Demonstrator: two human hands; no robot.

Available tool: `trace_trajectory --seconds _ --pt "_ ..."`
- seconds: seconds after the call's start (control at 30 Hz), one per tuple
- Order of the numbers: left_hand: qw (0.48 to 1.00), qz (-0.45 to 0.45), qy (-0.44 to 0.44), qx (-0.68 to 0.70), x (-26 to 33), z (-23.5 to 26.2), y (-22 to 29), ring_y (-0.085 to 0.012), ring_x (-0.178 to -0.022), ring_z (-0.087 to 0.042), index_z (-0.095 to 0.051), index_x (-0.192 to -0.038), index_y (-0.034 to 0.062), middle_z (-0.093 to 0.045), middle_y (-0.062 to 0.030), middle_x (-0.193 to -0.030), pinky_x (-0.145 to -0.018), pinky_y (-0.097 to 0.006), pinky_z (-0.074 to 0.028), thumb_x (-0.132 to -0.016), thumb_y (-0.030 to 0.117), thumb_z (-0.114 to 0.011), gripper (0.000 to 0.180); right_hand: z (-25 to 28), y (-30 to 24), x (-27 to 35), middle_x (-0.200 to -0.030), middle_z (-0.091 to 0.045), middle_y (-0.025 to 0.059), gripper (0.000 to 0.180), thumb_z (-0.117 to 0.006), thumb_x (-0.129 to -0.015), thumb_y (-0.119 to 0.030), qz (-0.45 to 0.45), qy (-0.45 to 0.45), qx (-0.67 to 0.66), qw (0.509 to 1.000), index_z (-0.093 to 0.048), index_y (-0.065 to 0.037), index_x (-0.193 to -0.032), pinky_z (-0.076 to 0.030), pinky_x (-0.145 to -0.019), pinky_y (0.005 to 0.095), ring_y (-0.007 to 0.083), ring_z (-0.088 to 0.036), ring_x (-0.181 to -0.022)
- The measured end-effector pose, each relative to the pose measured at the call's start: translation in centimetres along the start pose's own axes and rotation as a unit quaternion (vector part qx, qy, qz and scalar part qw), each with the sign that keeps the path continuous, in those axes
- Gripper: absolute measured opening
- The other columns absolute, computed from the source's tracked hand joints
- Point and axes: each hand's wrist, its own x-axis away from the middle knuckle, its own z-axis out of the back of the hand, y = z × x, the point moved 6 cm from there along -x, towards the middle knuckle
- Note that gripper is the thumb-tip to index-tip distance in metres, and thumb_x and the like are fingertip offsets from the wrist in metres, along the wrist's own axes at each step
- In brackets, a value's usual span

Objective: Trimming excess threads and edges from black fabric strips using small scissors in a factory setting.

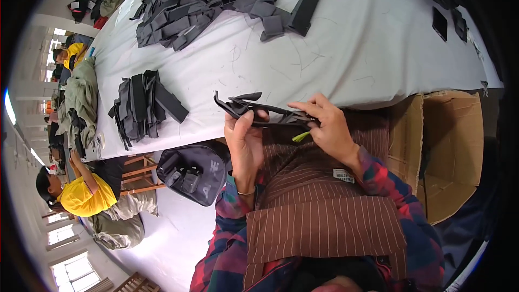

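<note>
Over the near edge of the table, my left hand (pixel 244 139) is closed on dark grey fabric strips (pixel 235 109), pinched between thumb and fingers. The strips stretch across toward my right hand (pixel 330 128), which is closed at their other end with its index finger reaching over them. A small tool with a yellow-green end (pixel 300 137) sticks out below the right fingers. The rest of it is hidden, so its exact kind cannot be told. Left of my hands, a stacked bundle of similar dark fabric strips (pixel 143 105) lies on the white-covered table (pixel 216 65).
A large heap of dark fabric pieces (pixel 200 0) covers the table's far side. An open cardboard box (pixel 451 151) stands at my right. Below the table edge at left sits a black bag (pixel 208 178) with dark pieces inside. A person in yellow (pixel 89 197) works farther left.
</note>
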Motion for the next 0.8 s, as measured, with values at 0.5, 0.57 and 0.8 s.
trace_trajectory --seconds 0.5,0.57,0.8 --pt "0.962 -0.232 -0.028 -0.14 1.3 -3.0 2.6 -0.0263 -0.103 -0.062 -0.029 -0.133 0.0055 -0.052 -0.0136 -0.119 -0.092 -0.036 -0.045 -0.074 -0.012 -0.06 0.069 2.8 -2.7 -0.9 -0.076 -0.062 0.0058 0.019 -0.069 -0.08 -0.015 0.017 0.111 -0.016 0.994 -0.067 -0.009 -0.098 -0.045 -0.063 0.0364 0.027 -0.057 -0.069" --pt "0.961 -0.233 -0.033 -0.145 1.5 -3.1 2.4 -0.0266 -0.103 -0.061 -0.027 -0.134 0.0057 -0.051 -0.0137 -0.12 -0.092 -0.037 -0.044 -0.074 -0.012 -0.061 0.071 2.8 -2.9 -1.0 -0.078 -0.062 0.0051 0.017 -0.069 -0.079 -0.015 0.021 0.112 -0.002 0.994 -0.067 -0.01 -0.095 -0.045 -0.063 0.0361 0.0263 -0.058 -0.069" --pt "0.956 -0.243 -0.046 -0.158 1.7 -3.3 2.2 -0.0276 -0.105 -0.061 -0.021 -0.137 0.0063 -0.049 -0.0146 -0.122 -0.096 -0.039 -0.042 -0.074 -0.011 -0.063 0.078 2.8 -3.7 -1.0 -0.074 -0.062 0.0025 0.011 -0.069 -0.078 -0.014 0.062 0.086 0.089 0.99 -0.067 -0.012 -0.089 -0.042 -0.062 0.0349 0.0246 -0.057 -0.066"
